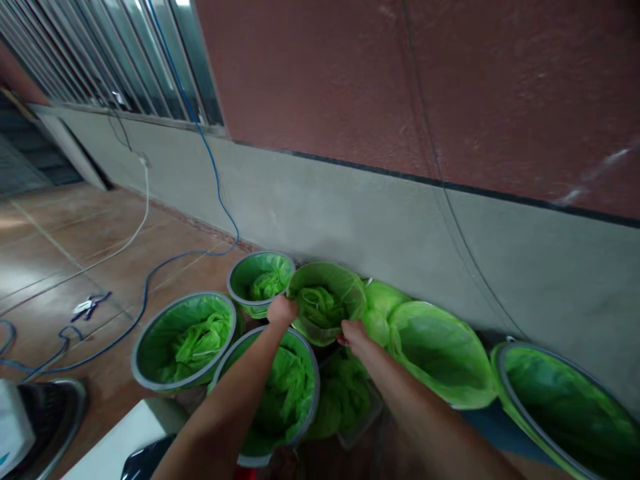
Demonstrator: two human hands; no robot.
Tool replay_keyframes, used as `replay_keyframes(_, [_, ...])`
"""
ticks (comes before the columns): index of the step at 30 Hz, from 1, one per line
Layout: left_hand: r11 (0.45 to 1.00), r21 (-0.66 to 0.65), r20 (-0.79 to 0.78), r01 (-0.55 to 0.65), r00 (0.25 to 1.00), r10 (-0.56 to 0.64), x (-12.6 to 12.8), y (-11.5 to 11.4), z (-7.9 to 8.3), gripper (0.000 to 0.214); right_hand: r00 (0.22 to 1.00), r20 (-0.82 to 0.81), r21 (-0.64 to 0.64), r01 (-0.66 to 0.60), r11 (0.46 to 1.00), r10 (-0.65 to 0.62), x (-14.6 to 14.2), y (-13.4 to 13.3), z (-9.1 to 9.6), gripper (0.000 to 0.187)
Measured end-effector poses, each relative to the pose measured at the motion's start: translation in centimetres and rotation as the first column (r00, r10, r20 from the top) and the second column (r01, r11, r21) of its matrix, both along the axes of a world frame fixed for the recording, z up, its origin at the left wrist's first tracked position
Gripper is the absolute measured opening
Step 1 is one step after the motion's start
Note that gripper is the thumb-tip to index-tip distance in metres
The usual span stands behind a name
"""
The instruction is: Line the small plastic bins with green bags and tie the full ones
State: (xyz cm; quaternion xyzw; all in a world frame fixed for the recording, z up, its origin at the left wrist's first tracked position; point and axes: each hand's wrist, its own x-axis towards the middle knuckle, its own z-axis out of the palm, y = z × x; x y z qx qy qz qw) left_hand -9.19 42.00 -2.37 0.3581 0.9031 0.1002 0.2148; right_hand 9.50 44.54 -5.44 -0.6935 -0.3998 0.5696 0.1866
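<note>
Both of my hands grip the rim of a round green mesh basket (345,287) near the wall. My left hand (283,310) is closed on its left edge, and my right hand (353,333) is closed on its lower right edge. Bunched green mesh lies inside it. Just left of it stands a smaller grey-rimmed tub (239,263) lined with green mesh. Beneath my left forearm, partly hidden, is another mesh-lined tub (313,383). More loose green mesh (345,393) lies below the held basket, between my arms.
A wide mesh-lined tub (137,360) stands at the left. To the right are a green mesh basket (440,350) and a grey-rimmed tub (550,380). A blue cable (146,287) and a small tool (90,305) lie on the floor. The grey-and-red wall (320,200) rises behind.
</note>
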Motion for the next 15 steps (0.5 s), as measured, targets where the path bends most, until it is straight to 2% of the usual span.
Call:
replay_keyframes(3, [0.995, 0.093, -0.060, 0.048, 0.997, -0.043, 1.0, -1.3, 4.7, 0.034, 0.998, -0.067, 0.042, 0.013, 0.999, -0.010, 1.5, -0.6, 4.6, 0.018])
replay_keyframes(6, [0.969, 0.222, -0.093, 0.108, 0.992, -0.089, 2.4, -3.7, 10.7, 0.031, 0.992, -0.128, 0.105, 0.013, 0.994, 0.000, 3.8, -1.5, 10.6, 0.022])
replay_keyframes(8, [0.926, 0.354, -0.100, 0.131, 0.990, -0.102, 3.6, -5.8, 14.7, 0.032, 0.988, -0.155, 0.162, 0.023, 0.987, 0.003, 5.7, -2.4, 14.7, 0.022])
replay_keyframes(10, [0.838, 0.529, -0.044, 0.136, 0.990, -0.134, 4.9, -8.2, 18.1, 0.039, 0.984, -0.177, 0.227, 0.047, 0.973, -0.006, 8.1, -3.7, 18.5, 0.022])
replay_keyframes(12, [0.702, 0.704, 0.073, 0.109, 0.972, -0.224, 6.3, -10.5, 20.5, 0.048, 0.981, -0.189, 0.301, 0.088, 0.949, -0.031, 11.2, -5.5, 21.9, 0.020])
replay_keyframes(14, [0.573, 0.819, 0.205, 0.028, 0.919, -0.337, 7.9, -12.9, 22.1, 0.054, 0.985, -0.171, 0.375, 0.097, 0.922, -0.034, 14.7, -8.0, 24.8, 0.015])
replay_keyframes(15, [0.535, 0.844, 0.270, -0.027, 0.884, -0.382, 8.7, -14.1, 22.5, 0.056, 0.990, -0.137, 0.406, 0.085, 0.910, -0.032, 16.7, -9.5, 26.0, 0.013])
